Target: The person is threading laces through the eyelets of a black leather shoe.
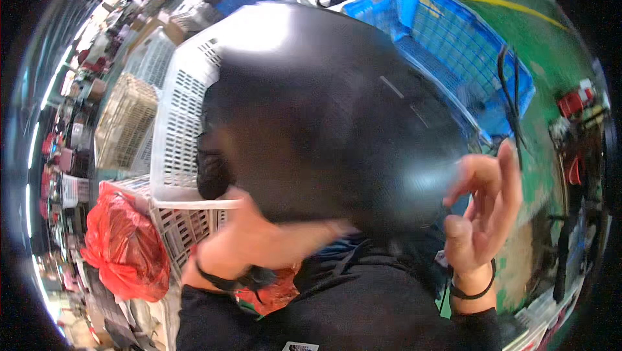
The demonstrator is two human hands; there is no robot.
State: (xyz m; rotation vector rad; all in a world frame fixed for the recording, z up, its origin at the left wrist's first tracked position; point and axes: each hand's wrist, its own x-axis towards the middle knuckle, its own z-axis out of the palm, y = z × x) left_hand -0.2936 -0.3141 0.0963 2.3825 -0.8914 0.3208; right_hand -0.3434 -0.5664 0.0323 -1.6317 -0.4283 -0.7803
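Note:
A large black, blurred thing (324, 111), soft like cloth or a bag, fills the middle of the view close to the camera. My left hand (259, 241) grips its lower edge, with a black strap around the wrist. My right hand (483, 211) is raised at the thing's lower right edge. Its fingers are apart and curled, and I see nothing held in them. A black band circles that wrist. Both forearms wear dark sleeves. What lies behind the black thing is hidden.
A white slatted crate (175, 124) stands behind on the left, stacked on another. A blue crate (453, 46) with a black cable (512, 92) over its rim sits at the right. A red plastic bag (126, 247) and a wicker basket (126, 117) are left. Green floor (551, 46) lies beyond.

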